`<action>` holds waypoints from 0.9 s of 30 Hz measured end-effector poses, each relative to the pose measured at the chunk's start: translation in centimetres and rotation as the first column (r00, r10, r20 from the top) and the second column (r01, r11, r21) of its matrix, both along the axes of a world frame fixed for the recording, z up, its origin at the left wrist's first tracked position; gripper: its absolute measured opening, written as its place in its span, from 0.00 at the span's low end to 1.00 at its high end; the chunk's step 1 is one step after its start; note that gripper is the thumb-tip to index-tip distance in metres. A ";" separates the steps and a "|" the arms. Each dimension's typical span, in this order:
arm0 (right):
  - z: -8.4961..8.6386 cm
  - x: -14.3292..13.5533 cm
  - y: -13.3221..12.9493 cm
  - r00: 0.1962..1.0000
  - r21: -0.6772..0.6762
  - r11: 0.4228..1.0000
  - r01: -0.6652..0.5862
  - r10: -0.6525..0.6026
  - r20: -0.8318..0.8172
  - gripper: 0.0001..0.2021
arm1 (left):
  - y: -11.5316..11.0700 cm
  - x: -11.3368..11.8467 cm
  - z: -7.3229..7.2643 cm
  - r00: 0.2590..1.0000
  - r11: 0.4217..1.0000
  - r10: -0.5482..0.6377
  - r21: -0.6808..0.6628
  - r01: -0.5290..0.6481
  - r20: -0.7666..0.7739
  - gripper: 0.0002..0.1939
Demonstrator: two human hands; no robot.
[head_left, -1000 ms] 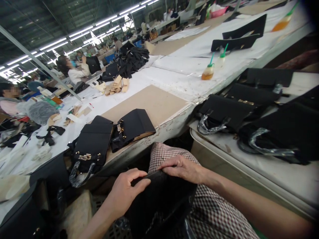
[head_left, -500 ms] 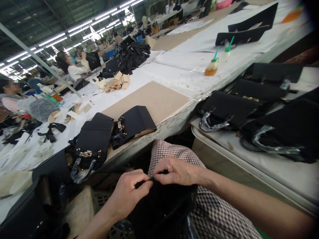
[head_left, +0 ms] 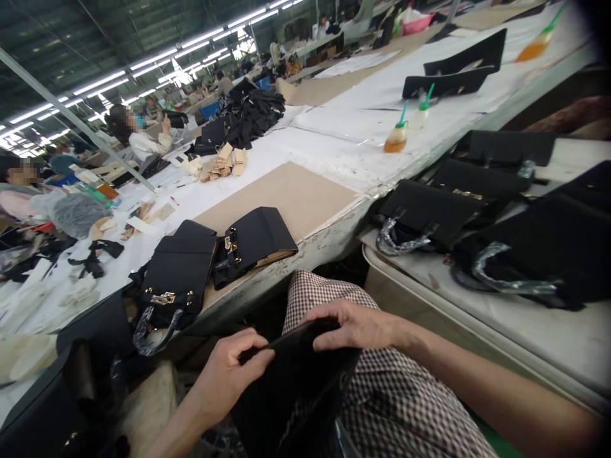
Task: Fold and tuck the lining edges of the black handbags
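Note:
A dark black handbag (head_left: 291, 388) rests over my lap, its upper edge spread between my hands. My left hand (head_left: 233, 369) pinches that edge at its left end, thumb and forefinger closed on it. On the right, my right hand (head_left: 351, 326) grips the same edge, thumb on the near side and fingers on the far side. The bag's lower part is too dark to make out. Just beyond, two black handbags with gold clasps, a left one (head_left: 180, 267) and a right one (head_left: 262, 238), lie on the white worktable (head_left: 329, 143).
Several black bags (head_left: 424, 213) with wrapped handles lie on a pale surface (head_left: 429, 270) at right. Brown board (head_left: 281, 191) covers part of the worktable. An orange-filled bottle (head_left: 395, 138) stands farther back, near black panels (head_left: 453, 79). Co-workers sit across at left, one in white (head_left: 147, 141).
My hands have moved apart along the bag's edge, from nearly touching to a wide gap. My right hand has shifted right, my left hand left. The view has tilted slightly.

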State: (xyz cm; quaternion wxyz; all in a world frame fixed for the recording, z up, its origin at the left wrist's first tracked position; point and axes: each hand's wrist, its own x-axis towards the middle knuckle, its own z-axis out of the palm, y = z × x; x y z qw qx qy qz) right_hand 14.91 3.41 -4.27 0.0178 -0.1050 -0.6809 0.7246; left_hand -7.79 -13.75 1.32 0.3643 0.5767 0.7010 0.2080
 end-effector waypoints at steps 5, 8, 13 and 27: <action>-0.6 -1.0 0.0 1.000 0.018 1.000 0.014 -0.014 0.012 0.14 | 1.1 -0.3 1.3 0.997 0.997 0.032 -0.077 -0.027 0.064 0.12; -0.6 -1.3 0.1 1.000 -0.007 1.000 -0.005 0.005 0.017 0.16 | 2.2 -1.0 2.1 0.991 0.986 0.043 -0.164 -0.022 0.127 0.16; 0.4 -1.0 0.1 0.999 -0.059 0.997 -0.051 0.051 0.004 0.15 | 4.1 -2.5 3.2 0.994 0.964 -0.082 -0.248 0.097 0.071 0.14; -2.6 1.7 -0.4 0.979 -0.385 0.923 -0.013 0.091 0.184 0.19 | 4.7 -1.3 0.4 0.927 0.910 -0.299 -0.225 0.348 0.226 0.17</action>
